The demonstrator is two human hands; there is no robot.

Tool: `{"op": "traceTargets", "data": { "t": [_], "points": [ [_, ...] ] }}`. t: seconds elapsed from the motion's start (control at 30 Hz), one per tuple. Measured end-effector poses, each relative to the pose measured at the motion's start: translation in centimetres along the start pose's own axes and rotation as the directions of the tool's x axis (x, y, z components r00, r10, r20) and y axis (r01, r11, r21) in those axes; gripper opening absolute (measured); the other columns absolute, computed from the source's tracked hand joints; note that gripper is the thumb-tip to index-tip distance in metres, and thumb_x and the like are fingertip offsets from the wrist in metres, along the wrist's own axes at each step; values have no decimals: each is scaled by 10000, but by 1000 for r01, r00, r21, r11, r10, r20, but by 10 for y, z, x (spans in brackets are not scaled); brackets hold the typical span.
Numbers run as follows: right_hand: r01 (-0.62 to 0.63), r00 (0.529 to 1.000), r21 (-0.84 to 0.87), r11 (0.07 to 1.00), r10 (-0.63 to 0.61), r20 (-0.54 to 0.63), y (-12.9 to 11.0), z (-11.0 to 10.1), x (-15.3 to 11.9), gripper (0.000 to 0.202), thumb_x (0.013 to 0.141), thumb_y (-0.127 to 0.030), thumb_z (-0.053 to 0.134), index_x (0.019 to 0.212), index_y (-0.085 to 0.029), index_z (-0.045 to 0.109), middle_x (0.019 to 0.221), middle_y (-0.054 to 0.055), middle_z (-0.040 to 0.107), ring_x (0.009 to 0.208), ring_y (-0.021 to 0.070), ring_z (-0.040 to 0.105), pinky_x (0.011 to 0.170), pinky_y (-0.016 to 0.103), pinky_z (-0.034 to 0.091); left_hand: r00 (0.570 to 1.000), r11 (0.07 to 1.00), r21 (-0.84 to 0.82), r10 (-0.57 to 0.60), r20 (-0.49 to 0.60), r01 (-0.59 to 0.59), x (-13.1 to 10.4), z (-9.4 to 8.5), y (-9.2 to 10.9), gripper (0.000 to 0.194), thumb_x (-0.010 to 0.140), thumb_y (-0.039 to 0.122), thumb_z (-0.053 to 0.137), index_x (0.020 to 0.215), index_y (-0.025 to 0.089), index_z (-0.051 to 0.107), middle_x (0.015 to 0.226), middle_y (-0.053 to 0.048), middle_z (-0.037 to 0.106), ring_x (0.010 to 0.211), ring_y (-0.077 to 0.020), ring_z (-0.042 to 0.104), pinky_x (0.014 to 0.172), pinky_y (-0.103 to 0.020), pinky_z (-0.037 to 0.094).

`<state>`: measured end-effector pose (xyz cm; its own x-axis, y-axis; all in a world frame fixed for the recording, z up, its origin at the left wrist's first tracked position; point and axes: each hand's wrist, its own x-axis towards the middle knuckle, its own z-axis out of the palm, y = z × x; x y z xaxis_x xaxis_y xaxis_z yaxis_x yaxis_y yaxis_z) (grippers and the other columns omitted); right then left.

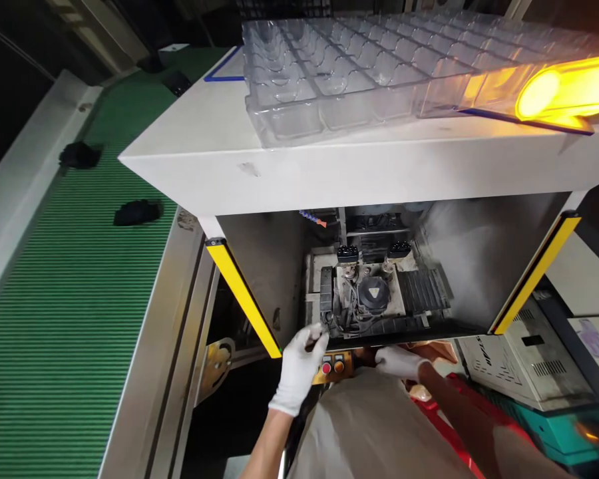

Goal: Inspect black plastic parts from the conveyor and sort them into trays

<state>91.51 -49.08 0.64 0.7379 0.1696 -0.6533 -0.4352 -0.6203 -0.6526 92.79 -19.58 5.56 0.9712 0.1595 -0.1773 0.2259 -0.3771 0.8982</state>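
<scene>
My left hand (299, 366), in a white glove, is at the front lip of a machine opening. Its thumb and forefinger curve together in a pinch, and whatever is between the tips is too small to make out. My right hand (399, 362), also gloved, is low in front of my body, right of a yellow control box (348, 366) with a red and an orange button. Its fingers look curled, and their contents are hidden. Inside the opening sits a fixture (394, 303) with a round black part (373, 295) and two black blocks (348, 254) on posts.
Clear plastic trays (339, 73) lie on the white machine top (194, 133), beside a glowing yellow lamp (564, 86). Yellow bars (242, 296) flank the opening. Left, a green conveyor belt (80, 293) carries black pieces (137, 212). A grey and teal machine (544, 359) stands at right.
</scene>
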Motion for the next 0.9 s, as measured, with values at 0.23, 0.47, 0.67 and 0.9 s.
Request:
{"op": "traceTargets", "data": {
  "t": [0.23,0.47,0.67,0.9],
  "points": [
    [445,692,155,882,-229,-684,-76,-138,21,500,751,-467,803,1155,-181,733,1093,95,753,993,242,675,953,381,514,950,949,-277,216,227,-150,149,29,106,687,632,440,909,1202,116,705,1297,-152,707,1182,-284,667,1101,-413,498],
    [667,739,339,664,-533,-411,-149,-169,73,320,678,-340,921,836,-147,720,869,73,723,739,191,637,685,318,512,823,881,-466,321,469,-78,181,54,141,413,611,320,978,880,96,761,877,-79,731,810,-170,639,771,-282,509],
    [656,753,404,638,-595,-283,-156,-177,65,274,715,-308,927,860,-147,759,851,65,719,724,184,647,684,310,517,878,793,-605,234,419,77,172,60,140,427,480,183,991,822,107,747,811,-44,713,740,-146,617,738,-261,497],
    [673,740,439,596,-557,-378,-155,-166,73,203,668,-237,893,779,-156,743,766,51,701,657,169,593,621,293,468,887,830,-553,199,417,74,171,61,149,306,483,112,911,732,109,732,779,-45,700,725,-151,610,726,-261,488]
  ]
}}
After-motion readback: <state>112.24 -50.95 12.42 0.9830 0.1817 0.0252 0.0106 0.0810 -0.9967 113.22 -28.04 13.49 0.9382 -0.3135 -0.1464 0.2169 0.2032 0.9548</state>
